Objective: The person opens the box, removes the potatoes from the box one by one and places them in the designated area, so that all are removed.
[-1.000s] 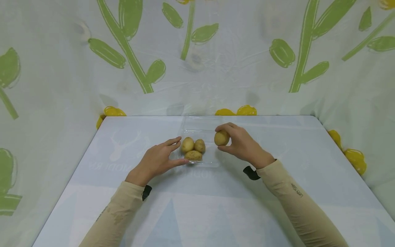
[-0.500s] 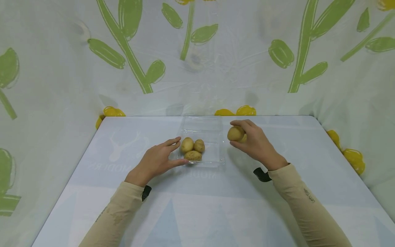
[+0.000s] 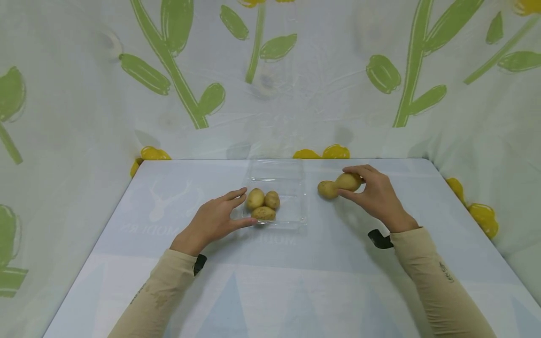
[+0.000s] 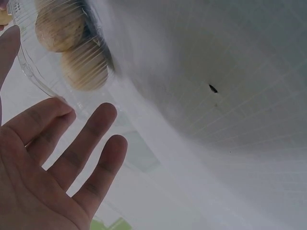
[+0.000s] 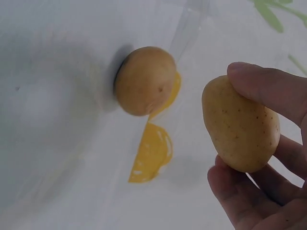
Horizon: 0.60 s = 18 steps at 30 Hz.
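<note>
A clear plastic container (image 3: pixel 292 212) lies on the table with its lid (image 3: pixel 276 168) folded back. Three potatoes sit in its left part: a left one (image 3: pixel 255 199), a right one (image 3: pixel 272 200) and a front one (image 3: pixel 264 213). My left hand (image 3: pixel 214 217) is at the container's left side, fingers extended, thumb by the front rim. Farther right, my right hand (image 3: pixel 380 196) pinches a potato (image 5: pixel 241 125) between thumb and fingers. Another potato (image 3: pixel 328 189) rests on the table just left of the held one; in the right wrist view they appear apart.
A pale printed table (image 3: pixel 270 291) extends in front and to both sides. Behind it hangs a light curtain (image 3: pixel 321 84) with green stems and yellow flowers, close to the table's back edge.
My right hand has moved right with its potato, from over the container to beyond the loose potato, which is now in full sight. My left hand has stayed put.
</note>
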### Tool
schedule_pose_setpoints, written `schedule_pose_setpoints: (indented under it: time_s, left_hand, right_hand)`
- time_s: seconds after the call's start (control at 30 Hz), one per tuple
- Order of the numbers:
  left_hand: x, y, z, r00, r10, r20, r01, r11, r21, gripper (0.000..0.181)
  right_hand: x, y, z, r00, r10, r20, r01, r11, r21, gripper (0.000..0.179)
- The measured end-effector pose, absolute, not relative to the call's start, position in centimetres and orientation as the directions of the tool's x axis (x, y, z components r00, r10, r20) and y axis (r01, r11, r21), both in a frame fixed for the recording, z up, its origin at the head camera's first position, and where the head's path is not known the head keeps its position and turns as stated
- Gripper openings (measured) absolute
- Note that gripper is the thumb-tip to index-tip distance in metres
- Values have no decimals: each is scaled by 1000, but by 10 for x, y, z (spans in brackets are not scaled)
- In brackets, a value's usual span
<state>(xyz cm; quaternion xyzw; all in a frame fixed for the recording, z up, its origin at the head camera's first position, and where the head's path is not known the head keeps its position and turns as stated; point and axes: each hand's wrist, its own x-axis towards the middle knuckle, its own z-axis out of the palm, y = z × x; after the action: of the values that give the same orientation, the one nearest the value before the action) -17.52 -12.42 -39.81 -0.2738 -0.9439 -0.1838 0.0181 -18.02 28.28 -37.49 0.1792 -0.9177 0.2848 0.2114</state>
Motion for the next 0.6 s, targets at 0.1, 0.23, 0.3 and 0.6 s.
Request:
schedule_pose_setpoints:
  time_s: [0.1, 0.23, 0.3, 0.6]
  left_hand:
    - [-175, -125, -398, -849, 512, 134, 525, 782, 336, 83]
    - [-175, -125, -399, -850, 510, 128, 521, 782, 342, 83]
    - [-175, -125, -400, -852, 509, 123, 517, 783, 346, 83]
    - [-175, -126, -399, -856, 505, 110, 509, 786, 352, 84]
  right_hand:
    - [-179, 288, -377, -857, -189, 480, -425, 784, -451, 54]
    - [-179, 295, -381, -874, -161, 459, -390, 796, -463, 53]
    - [-180, 298, -383, -883, -148, 445, -371, 801, -470, 53]
    - [-188, 310, -392, -922, -132, 364, -315, 803, -506, 54]
